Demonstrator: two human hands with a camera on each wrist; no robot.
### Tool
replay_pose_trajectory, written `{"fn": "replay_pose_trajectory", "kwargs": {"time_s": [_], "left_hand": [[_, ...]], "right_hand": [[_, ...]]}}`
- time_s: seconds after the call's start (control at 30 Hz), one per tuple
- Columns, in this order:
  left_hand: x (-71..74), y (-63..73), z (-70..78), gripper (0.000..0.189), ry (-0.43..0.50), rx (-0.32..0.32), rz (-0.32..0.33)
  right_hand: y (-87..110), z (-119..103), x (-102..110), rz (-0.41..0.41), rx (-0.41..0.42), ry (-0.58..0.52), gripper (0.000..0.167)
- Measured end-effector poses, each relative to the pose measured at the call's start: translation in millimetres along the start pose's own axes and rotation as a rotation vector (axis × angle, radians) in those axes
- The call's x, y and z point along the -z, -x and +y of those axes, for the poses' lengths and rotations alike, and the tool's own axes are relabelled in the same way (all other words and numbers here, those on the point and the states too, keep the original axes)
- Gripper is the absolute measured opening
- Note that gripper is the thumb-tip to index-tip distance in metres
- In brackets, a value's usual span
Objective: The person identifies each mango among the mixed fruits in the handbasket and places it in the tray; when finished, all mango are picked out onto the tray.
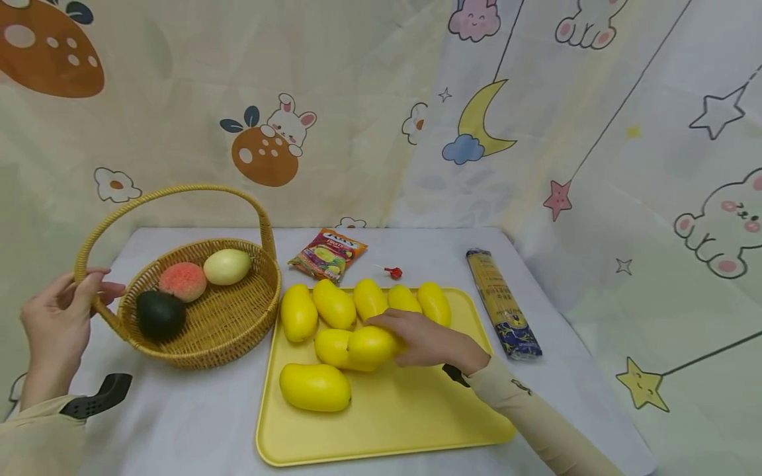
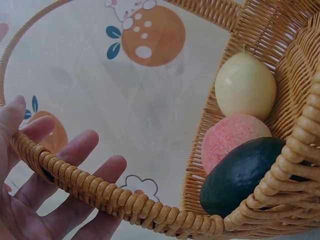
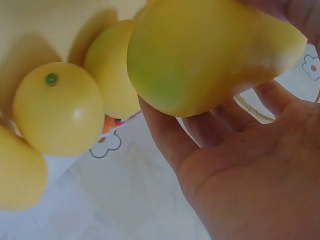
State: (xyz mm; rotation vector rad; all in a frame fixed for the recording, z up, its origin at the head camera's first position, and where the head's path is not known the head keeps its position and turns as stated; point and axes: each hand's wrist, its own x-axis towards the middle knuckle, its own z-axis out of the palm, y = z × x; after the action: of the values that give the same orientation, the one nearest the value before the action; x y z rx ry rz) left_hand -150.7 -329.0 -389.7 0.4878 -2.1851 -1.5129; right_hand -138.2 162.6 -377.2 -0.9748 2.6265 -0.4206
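A wicker basket [image 1: 238, 334] with a tall arched handle stands at the left. My left hand [image 1: 56, 324] holds the near-left side of this handle, thumb in front and fingers behind it. Inside the basket lie a dark green avocado-like fruit [image 1: 161, 315], a pink peach [image 1: 183, 281] and a pale yellow melon-like fruit [image 1: 227, 267]. My right hand [image 1: 425, 338] grips a yellow mango [image 3: 200, 55] over the yellow tray [image 1: 417, 423]. In the head view it partly covers another mango [image 1: 331, 346]. Several mangoes line the tray's back edge, and one mango [image 1: 315, 387] lies front left.
Behind the tray lie a candy bag [image 1: 329, 255] and a red lollipop [image 1: 393, 272]. A long pack of noodles [image 1: 503, 304] rests right of the tray. A printed curtain [image 1: 357, 99] hangs behind the white table [image 1: 178, 423].
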Motion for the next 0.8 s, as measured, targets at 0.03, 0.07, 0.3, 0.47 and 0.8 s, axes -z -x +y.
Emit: {"fn": "replay_pose_trajectory", "kwargs": {"time_s": [0.03, 0.07, 0.3, 0.47, 0.8], "left_hand": [[-0.1, 0.2, 0.3, 0.034, 0.002, -0.002, -0.001], [-0.3, 0.5, 0.7, 0.034, 0.002, -0.004, -0.003], [-1.3, -0.1, 2.9, 0.033, 0.002, 0.013, -0.009], [-1.6, -0.4, 2.3, 0.034, 0.000, 0.019, -0.004], [-0.1, -2.1, -0.2, 0.037, -0.010, 0.009, 0.002]], "right_hand": [[2.5, 1.7, -0.8, 0.001, -0.006, -0.002, 0.069], [4.9, 3.3, -1.7, 0.004, -0.007, -0.002, 0.069], [18.2, 13.1, -6.7, 0.017, -0.010, -0.013, 0.071], [25.2, 17.0, -9.7, 0.003, -0.043, -0.018, 0.073], [33.3, 23.8, -19.6, 0.003, -0.057, -0.002, 0.069]]}}
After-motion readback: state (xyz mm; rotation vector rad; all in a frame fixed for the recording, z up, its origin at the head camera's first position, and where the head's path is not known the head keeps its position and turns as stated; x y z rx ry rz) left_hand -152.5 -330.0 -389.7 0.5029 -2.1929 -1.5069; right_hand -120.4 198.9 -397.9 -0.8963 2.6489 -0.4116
